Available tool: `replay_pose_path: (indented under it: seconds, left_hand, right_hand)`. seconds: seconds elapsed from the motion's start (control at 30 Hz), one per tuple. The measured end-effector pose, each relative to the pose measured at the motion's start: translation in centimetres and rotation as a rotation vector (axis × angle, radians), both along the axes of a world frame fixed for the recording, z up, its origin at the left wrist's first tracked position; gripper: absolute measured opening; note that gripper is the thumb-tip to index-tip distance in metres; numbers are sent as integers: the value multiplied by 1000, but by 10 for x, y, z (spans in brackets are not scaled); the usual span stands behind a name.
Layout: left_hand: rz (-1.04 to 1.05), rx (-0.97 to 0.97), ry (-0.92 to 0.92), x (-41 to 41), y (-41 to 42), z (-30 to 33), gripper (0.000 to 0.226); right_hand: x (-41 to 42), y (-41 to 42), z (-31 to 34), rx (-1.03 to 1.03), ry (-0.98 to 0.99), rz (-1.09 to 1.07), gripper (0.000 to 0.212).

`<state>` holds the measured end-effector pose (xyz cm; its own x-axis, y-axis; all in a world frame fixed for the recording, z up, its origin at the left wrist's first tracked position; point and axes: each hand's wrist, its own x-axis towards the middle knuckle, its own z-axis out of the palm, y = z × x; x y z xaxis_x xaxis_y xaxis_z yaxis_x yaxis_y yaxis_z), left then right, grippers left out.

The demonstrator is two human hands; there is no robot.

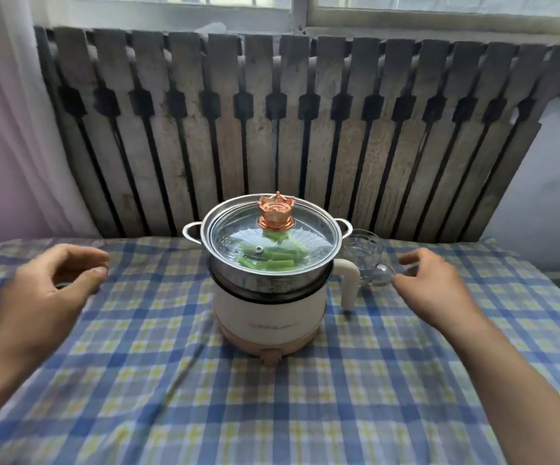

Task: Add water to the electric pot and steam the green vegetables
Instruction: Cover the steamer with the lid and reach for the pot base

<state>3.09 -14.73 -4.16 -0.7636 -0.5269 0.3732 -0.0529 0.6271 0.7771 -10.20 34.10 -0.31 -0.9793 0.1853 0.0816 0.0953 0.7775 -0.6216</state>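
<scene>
A cream electric pot [270, 310] with a peach base stands mid-table. A steel steamer basket [271, 276] sits on top of it, closed by a glass lid [235, 243] with a copper crown knob [275, 211]. Green vegetable pieces [271, 260] show through the lid. A clear glass cup [365, 256] stands just right of the pot's handle [349, 283]. My left hand [47, 290] hovers over the cloth to the pot's left, fingers curled and apart, holding nothing. My right hand [436, 283] hangs beside the glass cup, fingers apart, not gripping it.
A blue and yellow checked cloth [271, 397] covers the table. A worn wooden slatted panel [305, 129] stands along the back under a window. A white curtain [10, 112] hangs at the left.
</scene>
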Motion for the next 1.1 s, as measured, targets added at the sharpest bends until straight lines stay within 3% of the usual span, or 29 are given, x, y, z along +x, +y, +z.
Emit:
replay_pose_path:
  seconds: [0.17,0.53,0.73,0.8,0.93,1.0,1.1]
  left_hand:
    - [-35,11,-96,10,47,26,18]
    - [-139,-76,-172,8,72,17,18]
    - [-299,-64,-370,6,111,3,19]
    - [-402,60,-473,5,137,-6,22]
    - [-519,530,-610,5,182,-17,26]
    - [-499,742,-607,6,197,-20,39]
    - [-444,833,-534,7,213,-23,39]
  right_hand:
    - [-7,4,-3,-9,-26,-43,46]
    - [4,-7,-3,-78,64,20,37]
    - [19,-29,-7,-49,75,230,39]
    - [22,-37,-11,-35,124,322,40]
    - [20,-42,-13,-12,200,321,36]
    - [18,-41,-13,-25,202,325,36]
    - [19,-40,-14,-26,217,341,34]
